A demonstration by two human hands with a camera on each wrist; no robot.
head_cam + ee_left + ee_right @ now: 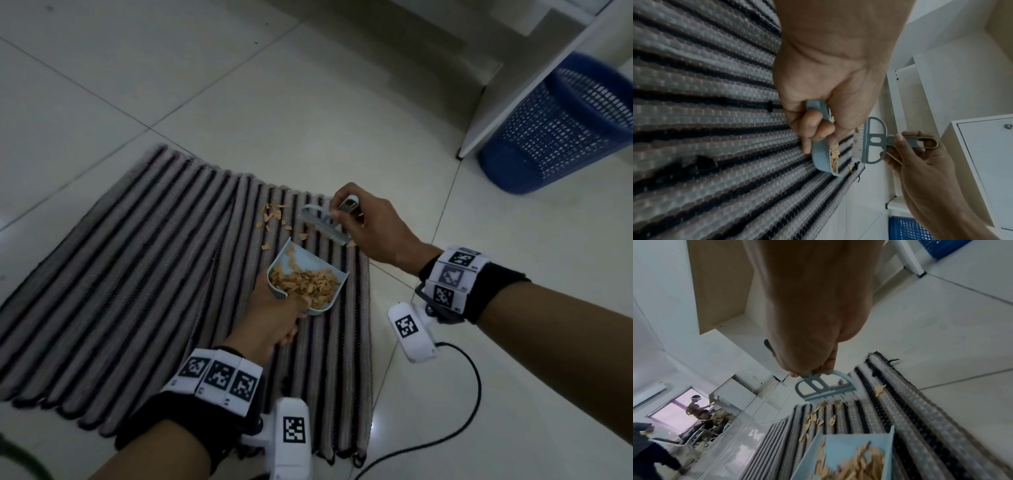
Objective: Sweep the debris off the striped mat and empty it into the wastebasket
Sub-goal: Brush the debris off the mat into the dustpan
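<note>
A grey and black striped mat point(137, 260) lies on the tiled floor. My left hand point(274, 318) grips the handle of a pale blue dustpan point(308, 263), which holds a heap of tan chips point(308, 284) and rests on the mat. My right hand point(370, 226) pinches the handle of a small blue-grey brush point(322, 222), bristles down on the mat beyond the pan. Loose tan chips point(272, 216) lie between brush and pan. The brush point(871, 141) and the dustpan point(822, 155) show edge-on in the left wrist view. The brush point(824, 389) stands over scattered chips point(813, 420).
A blue mesh wastebasket point(561, 126) stands at the right, partly behind a white furniture panel point(534, 82). A black cable point(455, 411) loops on the floor by the mat's right edge. A person point(696, 407) stands far off by a window.
</note>
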